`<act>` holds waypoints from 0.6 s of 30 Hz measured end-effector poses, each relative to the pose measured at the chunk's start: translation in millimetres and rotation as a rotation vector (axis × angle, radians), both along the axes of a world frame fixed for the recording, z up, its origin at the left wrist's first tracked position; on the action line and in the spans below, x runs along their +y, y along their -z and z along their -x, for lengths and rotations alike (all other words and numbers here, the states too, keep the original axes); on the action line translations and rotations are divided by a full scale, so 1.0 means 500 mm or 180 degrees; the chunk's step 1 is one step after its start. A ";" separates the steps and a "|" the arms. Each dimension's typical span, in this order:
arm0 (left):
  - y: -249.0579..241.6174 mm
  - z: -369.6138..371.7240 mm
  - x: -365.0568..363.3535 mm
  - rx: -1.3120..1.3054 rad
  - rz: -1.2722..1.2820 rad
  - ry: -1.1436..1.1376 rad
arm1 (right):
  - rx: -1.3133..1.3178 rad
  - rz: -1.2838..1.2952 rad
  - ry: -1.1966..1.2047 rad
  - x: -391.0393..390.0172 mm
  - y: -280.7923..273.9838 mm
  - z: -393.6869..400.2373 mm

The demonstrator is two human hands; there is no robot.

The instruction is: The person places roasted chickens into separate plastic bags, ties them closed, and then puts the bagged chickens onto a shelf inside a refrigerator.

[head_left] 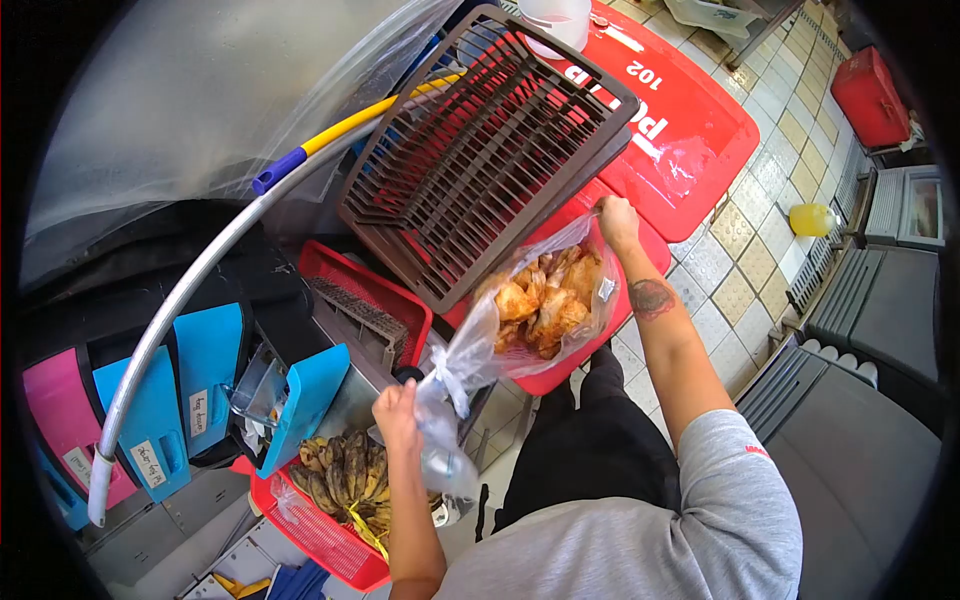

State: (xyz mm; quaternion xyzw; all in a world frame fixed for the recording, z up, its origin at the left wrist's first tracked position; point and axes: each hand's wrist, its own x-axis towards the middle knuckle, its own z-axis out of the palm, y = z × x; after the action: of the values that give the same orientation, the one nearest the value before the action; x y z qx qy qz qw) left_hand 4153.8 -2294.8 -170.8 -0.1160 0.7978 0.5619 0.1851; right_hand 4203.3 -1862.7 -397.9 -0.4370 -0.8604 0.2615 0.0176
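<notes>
A clear plastic bag (470,345) full of browned, cooked-looking chicken pieces (548,305) is stretched between my hands, above a red surface. My right hand (618,222) is closed on the bag's upper edge at the far corner. Lower and to the left, my left hand (398,415) is closed at the bag's gathered end, beside a white knot (450,380). Some loose plastic hangs below that hand. Just beyond the bag, a brown slatted rack (490,150) leans at a tilt.
Red lids (690,150) and a white bucket (560,20) are at the back. A red basket of dark bananas (345,480) sits lower left, near blue bins (210,375). A curved metal pipe (190,270) crosses the left side. Grey containers (850,430) stand right.
</notes>
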 end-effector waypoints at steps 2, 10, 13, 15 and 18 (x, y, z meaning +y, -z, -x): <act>0.022 0.026 0.019 0.0237 -0.0097 0.0143 | 0.0021 0.0222 -0.0261 0.007 0.002 -0.002; 0.018 0.001 0.019 0.1320 0.1415 0.0974 | 0.0790 0.0487 -0.1759 -0.038 -0.213 -0.100; -0.044 -0.036 0.035 0.1258 0.1613 0.1318 | 0.1114 0.0380 -0.1555 -0.162 -0.296 -0.137; -0.085 -0.057 0.058 0.1218 0.1445 0.1518 | 0.1441 0.1392 -0.1560 -0.260 -0.352 -0.149; -0.167 -0.072 0.083 0.0991 0.1184 0.1380 | 0.1927 0.2221 -0.1843 -0.379 -0.422 -0.143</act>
State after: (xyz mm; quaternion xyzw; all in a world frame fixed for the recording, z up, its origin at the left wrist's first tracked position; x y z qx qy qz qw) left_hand 4189.7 -2253.1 -87.1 0.1121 0.9117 0.3649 0.1519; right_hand 4274.6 -2051.9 -186.8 -0.0673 -0.7642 0.6398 0.0458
